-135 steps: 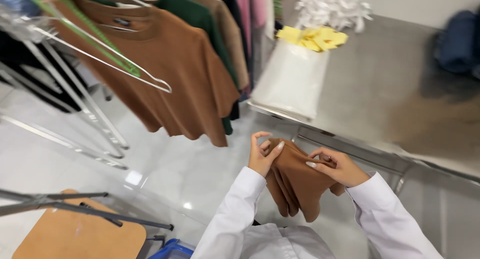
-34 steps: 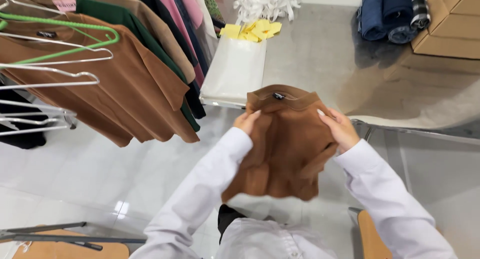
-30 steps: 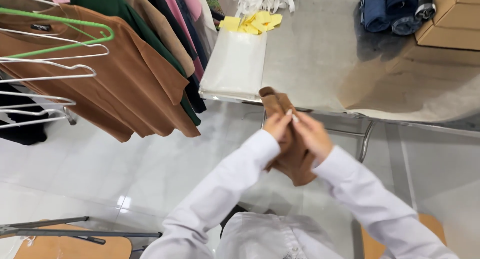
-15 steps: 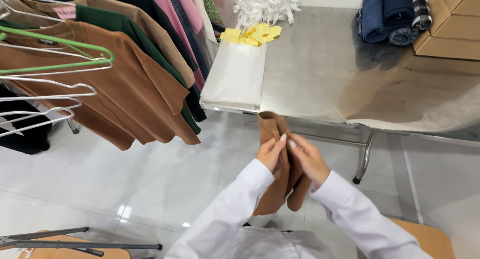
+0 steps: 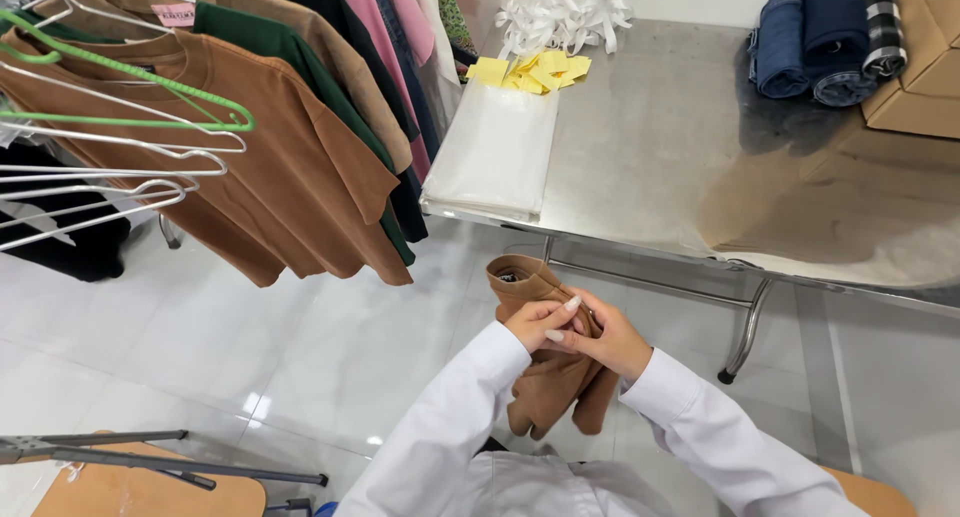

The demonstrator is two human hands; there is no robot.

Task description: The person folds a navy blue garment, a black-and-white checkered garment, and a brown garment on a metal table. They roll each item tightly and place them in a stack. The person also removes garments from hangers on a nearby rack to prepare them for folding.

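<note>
Head view: 2 hands — left hand (image 5: 538, 324) and right hand (image 5: 607, 339) — have their fingers closed on 1 folded brown garment (image 5: 553, 367), held in the air just in front of the steel worktop (image 5: 660, 167). On it: 1 flat white bag stack (image 5: 495, 159), yellow slips (image 5: 532, 71), 3 rolled fabrics (image 5: 820, 37).

The brown garment (image 5: 550, 367) pinched between both hands is soft matt cloth, thick and a little fuzzy, like the brown shirt (image 5: 290, 177) on the rack. The sleeves (image 5: 720, 447) are smooth white woven fabric. The surface (image 5: 680, 147) is brushed metal with a dull sheen, on shiny tubular legs (image 5: 745, 327). On it lie a stack of glossy clear plastic bags (image 5: 495, 147), matt yellow paper slips (image 5: 535, 72) and rolled denim (image 5: 800, 37). The hangers (image 5: 120, 167) are bare wire and green plastic. The floor (image 5: 250, 347) is polished, reflective tile.
</note>
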